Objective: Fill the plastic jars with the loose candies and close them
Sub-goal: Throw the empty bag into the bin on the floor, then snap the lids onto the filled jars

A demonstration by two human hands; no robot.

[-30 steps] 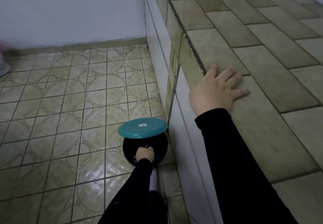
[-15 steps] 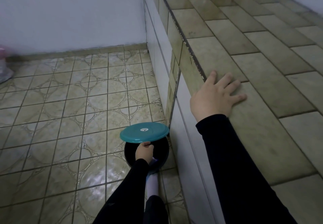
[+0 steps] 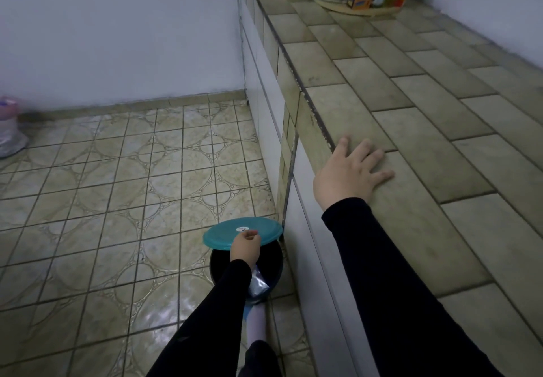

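**Down at the bin, jars nowhere in sight**

Beside the bench front, low on the floor, the left hand hangs over a round black pedal bin whose teal lid stands tipped up. Its fingers are loosely curled with the thumb near the fingertips; whether they pinch anything I cannot tell. A crumpled silvery wrapper lies inside the bin, partly behind the dark sleeve, and a foot in a pale sock sits at the bin's base, probably on its pedal.

The right hand lies flat on the bench near its front edge, fingers spread and straight, gripping nothing.

No plastic jars, lids or loose candies can be made out. Far along the bench a round tray carries boxes and bottles, too cropped and small to tell whether the task's things are among them. So I cannot judge how much filling or closing is done; this looks like throwing away packaging, either between steps or at the end.

The bench is laid in matt olive-beige rectangular tiles with dark grout and a chipped front edge; below it run smooth white panels. The floor is glossy square tile with a circle-and-star pattern that catches the light. The lid is smooth hard plastic, a shallow disc with a small white sticker; the bin is glossy and rounded
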